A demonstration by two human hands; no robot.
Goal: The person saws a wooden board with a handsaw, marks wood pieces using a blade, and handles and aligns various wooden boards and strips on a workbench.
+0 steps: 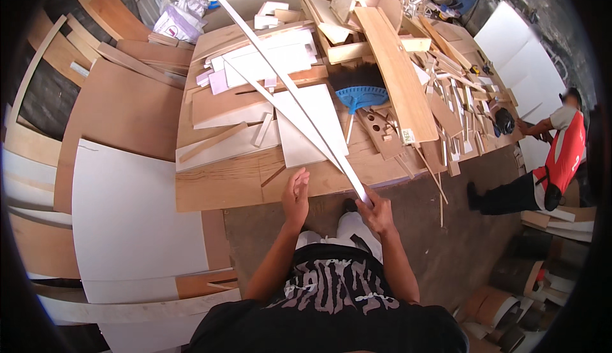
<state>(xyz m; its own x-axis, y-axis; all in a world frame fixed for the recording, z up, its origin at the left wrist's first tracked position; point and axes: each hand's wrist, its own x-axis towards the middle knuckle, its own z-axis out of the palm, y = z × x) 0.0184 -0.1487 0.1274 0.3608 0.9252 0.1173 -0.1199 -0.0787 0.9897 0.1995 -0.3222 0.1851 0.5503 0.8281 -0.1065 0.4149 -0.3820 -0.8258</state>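
My right hand [377, 213] grips the near end of a long, narrow white strip [353, 182]. From there the strip slants up and left over the wooden worktable [223, 190], its far end reaching past the table's far left side. My left hand [296, 200] is raised just in front of the table edge, holding nothing, with its fingers stretched upward. A second thin white strip [252, 80] lies beneath the held one and meets its line near the front edge. Both cross a white rectangular panel [312, 139] on the table.
A blue broom head [360, 96] with dark bristles and a long wooden board [398, 75] lie among offcuts. Scrap strips [456, 110] cover the table's right part. Large panels [137, 209] are stacked at left. A person in a red vest [564, 152] stands at right.
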